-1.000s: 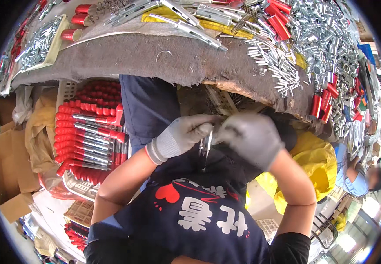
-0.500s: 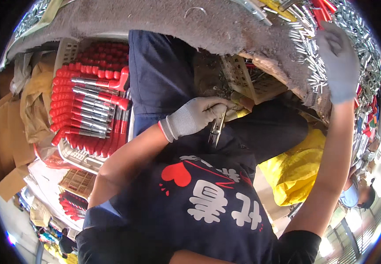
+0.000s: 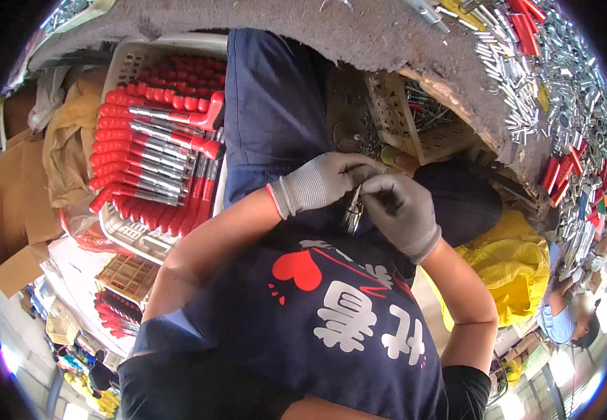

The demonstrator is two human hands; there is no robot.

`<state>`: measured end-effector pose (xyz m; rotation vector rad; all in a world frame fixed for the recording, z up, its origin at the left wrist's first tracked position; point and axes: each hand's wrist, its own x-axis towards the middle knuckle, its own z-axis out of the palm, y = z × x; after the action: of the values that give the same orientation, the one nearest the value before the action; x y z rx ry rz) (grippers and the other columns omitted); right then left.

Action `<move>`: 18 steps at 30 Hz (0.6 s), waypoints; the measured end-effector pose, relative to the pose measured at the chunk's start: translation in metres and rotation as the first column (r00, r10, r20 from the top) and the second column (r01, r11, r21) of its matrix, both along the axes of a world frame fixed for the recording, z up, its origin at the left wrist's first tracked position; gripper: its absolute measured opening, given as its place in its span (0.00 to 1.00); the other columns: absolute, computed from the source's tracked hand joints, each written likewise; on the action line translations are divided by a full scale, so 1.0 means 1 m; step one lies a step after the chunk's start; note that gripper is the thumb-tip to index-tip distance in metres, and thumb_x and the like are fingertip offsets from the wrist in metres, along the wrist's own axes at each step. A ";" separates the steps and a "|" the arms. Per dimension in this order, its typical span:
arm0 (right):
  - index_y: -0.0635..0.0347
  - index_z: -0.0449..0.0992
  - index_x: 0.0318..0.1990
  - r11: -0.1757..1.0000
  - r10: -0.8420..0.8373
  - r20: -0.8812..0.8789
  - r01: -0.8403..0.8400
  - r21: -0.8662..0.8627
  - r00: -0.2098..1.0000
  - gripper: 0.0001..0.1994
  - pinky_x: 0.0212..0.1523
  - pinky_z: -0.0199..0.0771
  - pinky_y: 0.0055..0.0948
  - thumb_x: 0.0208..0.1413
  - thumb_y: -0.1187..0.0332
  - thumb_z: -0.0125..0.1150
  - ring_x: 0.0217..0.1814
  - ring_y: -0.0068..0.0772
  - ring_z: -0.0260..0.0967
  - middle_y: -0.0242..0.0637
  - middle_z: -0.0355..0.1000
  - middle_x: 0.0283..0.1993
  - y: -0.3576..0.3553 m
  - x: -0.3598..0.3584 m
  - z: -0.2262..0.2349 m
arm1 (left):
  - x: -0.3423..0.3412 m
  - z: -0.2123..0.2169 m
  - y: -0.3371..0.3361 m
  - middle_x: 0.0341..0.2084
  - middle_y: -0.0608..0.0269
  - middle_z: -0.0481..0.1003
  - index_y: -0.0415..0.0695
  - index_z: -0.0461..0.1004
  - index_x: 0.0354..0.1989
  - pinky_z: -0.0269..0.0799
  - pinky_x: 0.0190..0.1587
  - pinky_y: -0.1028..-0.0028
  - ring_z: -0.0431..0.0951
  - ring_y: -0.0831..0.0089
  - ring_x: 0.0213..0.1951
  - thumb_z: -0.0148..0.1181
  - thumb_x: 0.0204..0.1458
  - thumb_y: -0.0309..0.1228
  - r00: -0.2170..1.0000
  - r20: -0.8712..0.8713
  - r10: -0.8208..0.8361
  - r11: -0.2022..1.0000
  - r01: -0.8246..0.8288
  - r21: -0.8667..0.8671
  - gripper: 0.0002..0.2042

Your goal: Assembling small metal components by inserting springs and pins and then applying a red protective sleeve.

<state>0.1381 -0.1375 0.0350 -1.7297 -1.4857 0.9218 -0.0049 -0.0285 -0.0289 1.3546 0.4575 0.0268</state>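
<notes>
In front of my lap my left hand (image 3: 328,180), in a grey work glove, is closed on a shiny slim metal fitting (image 3: 352,217), which points down toward my dark shirt. My right hand (image 3: 403,213), gloved the same way, meets it from the right. Its thumb and fingers are pinched together at the upper end of the fitting; whatever lies between them is hidden. To the left, a white plastic crate (image 3: 130,64) holds many red-handled tools (image 3: 156,157) with silver metal shafts, laid in stacked rows.
A bench covered in grey-brown cloth (image 3: 387,42) curves across the top. Small silver pins (image 3: 506,87), other metal parts (image 3: 576,98) and red pieces (image 3: 562,175) lie on its right. Below are a beige crate (image 3: 394,119), a yellow sack (image 3: 506,259) and, left, a cardboard box (image 3: 16,210). Another person (image 3: 562,322) sits far right.
My right hand has come from the metal parts on the bench down and left to my left hand. The left hand keeps the fitting in front of my lap. The view has shifted slightly.
</notes>
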 end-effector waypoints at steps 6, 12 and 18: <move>0.55 0.76 0.32 0.991 0.075 0.191 -0.093 0.092 0.979 0.09 0.30 0.70 0.31 0.41 0.78 0.64 0.30 0.37 0.72 0.37 0.73 0.31 -0.004 -0.002 -0.001 | 0.001 -0.001 0.000 0.46 0.57 0.76 0.39 0.72 0.52 0.66 0.54 0.75 0.72 0.77 0.49 0.47 0.63 0.34 0.999 0.049 -0.003 1.000 0.003 -0.004 0.15; 0.49 0.72 0.37 0.947 0.201 0.537 -0.303 0.108 0.820 0.10 0.31 0.70 0.35 0.44 0.67 0.58 0.35 0.35 0.71 0.30 0.68 0.35 -0.016 -0.014 0.002 | -0.003 -0.008 -0.006 0.44 0.55 0.77 0.40 0.72 0.52 0.67 0.52 0.74 0.74 0.75 0.47 0.47 0.63 0.39 0.999 0.033 0.024 1.000 -0.023 -0.001 0.18; 0.49 0.71 0.36 0.965 0.125 0.561 -0.231 0.122 0.818 0.08 0.30 0.70 0.35 0.46 0.67 0.58 0.32 0.36 0.70 0.33 0.67 0.32 -0.017 -0.021 -0.009 | -0.002 -0.002 0.001 0.43 0.59 0.76 0.38 0.70 0.53 0.68 0.49 0.76 0.73 0.78 0.45 0.47 0.63 0.37 0.999 0.040 0.035 0.999 -0.034 -0.025 0.17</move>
<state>0.1175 -0.1548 0.0262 -1.8217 -2.0625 0.3497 -0.0069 -0.0271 -0.0312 1.3202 0.4457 0.0762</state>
